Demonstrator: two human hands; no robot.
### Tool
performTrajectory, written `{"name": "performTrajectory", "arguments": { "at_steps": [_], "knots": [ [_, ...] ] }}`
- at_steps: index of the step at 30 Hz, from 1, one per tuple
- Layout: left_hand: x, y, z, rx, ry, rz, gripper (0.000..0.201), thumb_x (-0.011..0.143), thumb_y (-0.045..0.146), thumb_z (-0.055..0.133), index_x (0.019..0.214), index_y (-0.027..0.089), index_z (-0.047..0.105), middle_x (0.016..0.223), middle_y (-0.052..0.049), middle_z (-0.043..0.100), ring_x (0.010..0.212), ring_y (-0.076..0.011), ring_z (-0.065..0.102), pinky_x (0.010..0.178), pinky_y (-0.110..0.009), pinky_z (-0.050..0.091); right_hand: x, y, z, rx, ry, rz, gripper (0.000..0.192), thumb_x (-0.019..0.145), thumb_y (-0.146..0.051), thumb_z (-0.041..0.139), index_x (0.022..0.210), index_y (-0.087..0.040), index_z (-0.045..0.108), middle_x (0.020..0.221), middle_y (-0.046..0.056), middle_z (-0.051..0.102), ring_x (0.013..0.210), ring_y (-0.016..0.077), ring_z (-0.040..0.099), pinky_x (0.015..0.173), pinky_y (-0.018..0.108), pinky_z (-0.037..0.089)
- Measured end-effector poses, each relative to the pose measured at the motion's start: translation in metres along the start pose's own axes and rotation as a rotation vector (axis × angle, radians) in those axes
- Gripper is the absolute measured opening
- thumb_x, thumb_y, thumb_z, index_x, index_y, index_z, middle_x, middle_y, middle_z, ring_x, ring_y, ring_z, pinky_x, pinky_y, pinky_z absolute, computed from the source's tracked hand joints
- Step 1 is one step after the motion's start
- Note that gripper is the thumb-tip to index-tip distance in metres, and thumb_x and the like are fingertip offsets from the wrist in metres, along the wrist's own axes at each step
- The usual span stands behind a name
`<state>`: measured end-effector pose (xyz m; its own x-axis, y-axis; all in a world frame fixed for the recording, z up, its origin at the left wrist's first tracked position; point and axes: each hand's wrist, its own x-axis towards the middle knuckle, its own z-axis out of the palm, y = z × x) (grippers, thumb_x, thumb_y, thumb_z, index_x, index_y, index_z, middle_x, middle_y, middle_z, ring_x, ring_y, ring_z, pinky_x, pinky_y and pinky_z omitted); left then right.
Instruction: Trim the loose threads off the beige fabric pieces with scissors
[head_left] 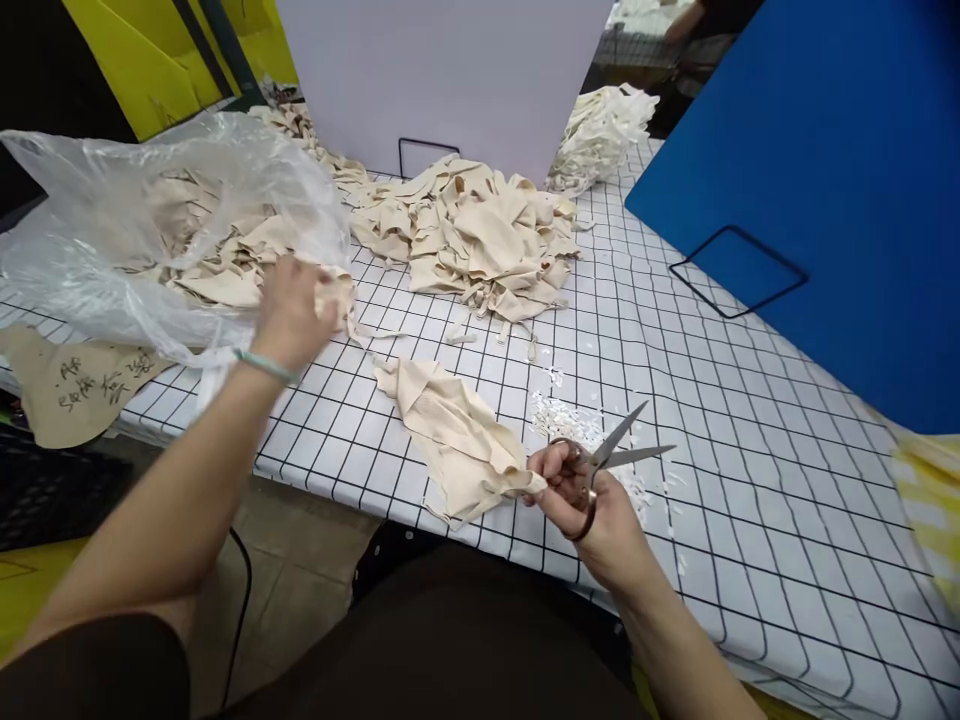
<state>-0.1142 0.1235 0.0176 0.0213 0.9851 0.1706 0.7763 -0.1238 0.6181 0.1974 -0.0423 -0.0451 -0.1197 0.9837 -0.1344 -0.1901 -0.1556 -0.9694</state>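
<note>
My right hand (581, 500) has its fingers through the handles of a pair of scissors (600, 458), whose blades stand apart and point to the right. Its thumb and finger also pinch the corner of a beige cloth piece (457, 430) that lies crumpled on the table. My left hand (296, 310), slightly blurred and wearing a pale green wristband, is closed on another beige cloth piece (341, 292) at the mouth of a clear plastic bag (82, 240). More beige cloth fills that bag.
A pile of beige cloth pieces (487, 230) lies at the back of the checked table (712, 380). Small white scraps (566, 415) are scattered by the scissors. A lilac panel (442, 80) and a blue panel (825, 200) stand behind. A marked tan pattern piece (82, 390) hangs over the left edge.
</note>
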Motion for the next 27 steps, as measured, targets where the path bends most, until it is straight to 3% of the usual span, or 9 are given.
{"name": "performTrajectory", "arguments": {
  "at_steps": [2, 4, 6, 10, 14, 18, 21, 24, 27],
  "knots": [
    [-0.041, 0.006, 0.030, -0.029, -0.113, 0.067, 0.014, 0.088, 0.023, 0.063, 0.078, 0.017, 0.056, 0.074, 0.000, 0.054, 0.072, -0.0156, 0.054, 0.070, -0.032, 0.049, -0.005, -0.003, 0.006, -0.060, -0.018, -0.018, 0.019, 0.085, -0.023, 0.072, 0.084, -0.024, 0.054, 0.084, -0.001, 0.056, 0.077, 0.0135, 0.056, 0.071, 0.025, 0.049],
    [-0.079, 0.009, 0.055, -0.075, -0.244, 0.163, 0.012, 0.090, 0.028, 0.058, 0.084, 0.018, 0.058, 0.082, -0.002, 0.058, 0.070, -0.0158, 0.054, 0.063, -0.030, 0.049, -0.010, -0.009, 0.006, -0.117, -0.048, -0.030, 0.017, 0.085, -0.021, 0.070, 0.085, -0.024, 0.053, 0.085, 0.000, 0.055, 0.079, 0.0143, 0.056, 0.071, 0.025, 0.048],
    [-0.096, 0.008, 0.067, 0.002, -0.205, 0.266, 0.012, 0.088, 0.024, 0.057, 0.097, 0.017, 0.061, 0.100, -0.009, 0.060, 0.085, -0.0212, 0.057, 0.073, -0.035, 0.052, -0.013, -0.017, 0.002, -0.140, -0.079, -0.045, 0.017, 0.085, -0.019, 0.069, 0.086, -0.025, 0.053, 0.085, 0.000, 0.055, 0.078, 0.0147, 0.055, 0.070, 0.026, 0.047],
    [-0.068, -0.001, 0.073, 0.176, -0.174, 0.353, 0.029, 0.080, 0.022, 0.061, 0.109, 0.016, 0.060, 0.118, -0.015, 0.056, 0.110, -0.0313, 0.051, 0.097, -0.048, 0.045, -0.014, -0.028, -0.003, -0.192, -0.149, 0.001, 0.016, 0.084, -0.020, 0.069, 0.089, -0.026, 0.055, 0.087, 0.000, 0.055, 0.083, 0.0168, 0.058, 0.072, 0.028, 0.048],
    [-0.033, 0.004, 0.079, 0.146, -0.232, 0.275, 0.014, 0.073, 0.022, 0.067, 0.083, 0.018, 0.058, 0.085, -0.007, 0.058, 0.089, -0.0269, 0.054, 0.084, -0.041, 0.048, -0.009, -0.020, 0.009, -0.344, -0.330, 0.190, 0.013, 0.084, -0.030, 0.070, 0.092, -0.024, 0.061, 0.093, 0.003, 0.062, 0.083, 0.0188, 0.059, 0.076, 0.034, 0.050],
    [-0.039, 0.023, 0.067, 0.062, -0.126, 0.268, 0.008, 0.084, 0.014, 0.048, 0.078, 0.019, 0.051, 0.078, -0.004, 0.054, 0.077, -0.0198, 0.053, 0.072, -0.033, 0.047, 0.015, -0.004, 0.017, -0.362, 0.000, 0.135, 0.030, 0.081, -0.046, 0.074, 0.096, -0.024, 0.059, 0.108, 0.007, 0.066, 0.083, 0.0194, 0.058, 0.080, 0.038, 0.050],
    [-0.057, 0.037, 0.043, -0.235, -0.153, 0.258, 0.009, 0.091, 0.018, 0.044, 0.088, 0.018, 0.053, 0.084, -0.003, 0.056, 0.076, -0.0162, 0.055, 0.069, -0.029, 0.048, 0.046, -0.004, 0.019, -0.342, 0.168, -0.035, 0.039, 0.075, -0.045, 0.081, 0.094, -0.025, 0.053, 0.121, 0.008, 0.064, 0.098, 0.0227, 0.059, 0.088, 0.041, 0.049],
    [-0.070, 0.044, 0.022, -0.605, -0.295, 0.177, 0.011, 0.095, 0.026, 0.048, 0.094, 0.018, 0.055, 0.085, -0.002, 0.057, 0.072, -0.0141, 0.055, 0.063, -0.026, 0.049, 0.074, -0.012, 0.029, -0.269, 0.009, -0.123, 0.041, 0.072, -0.039, 0.083, 0.092, -0.026, 0.050, 0.128, 0.006, 0.061, 0.108, 0.0236, 0.058, 0.086, 0.038, 0.051],
    [-0.083, 0.041, 0.011, -0.692, -0.292, 0.145, 0.011, 0.096, 0.024, 0.048, 0.097, 0.019, 0.057, 0.090, -0.004, 0.059, 0.077, -0.0150, 0.058, 0.066, -0.027, 0.052, 0.083, -0.012, 0.041, -0.190, -0.210, -0.091, 0.028, 0.078, -0.034, 0.076, 0.090, -0.024, 0.053, 0.104, 0.004, 0.063, 0.085, 0.0177, 0.061, 0.069, 0.030, 0.050]
  ]
}}
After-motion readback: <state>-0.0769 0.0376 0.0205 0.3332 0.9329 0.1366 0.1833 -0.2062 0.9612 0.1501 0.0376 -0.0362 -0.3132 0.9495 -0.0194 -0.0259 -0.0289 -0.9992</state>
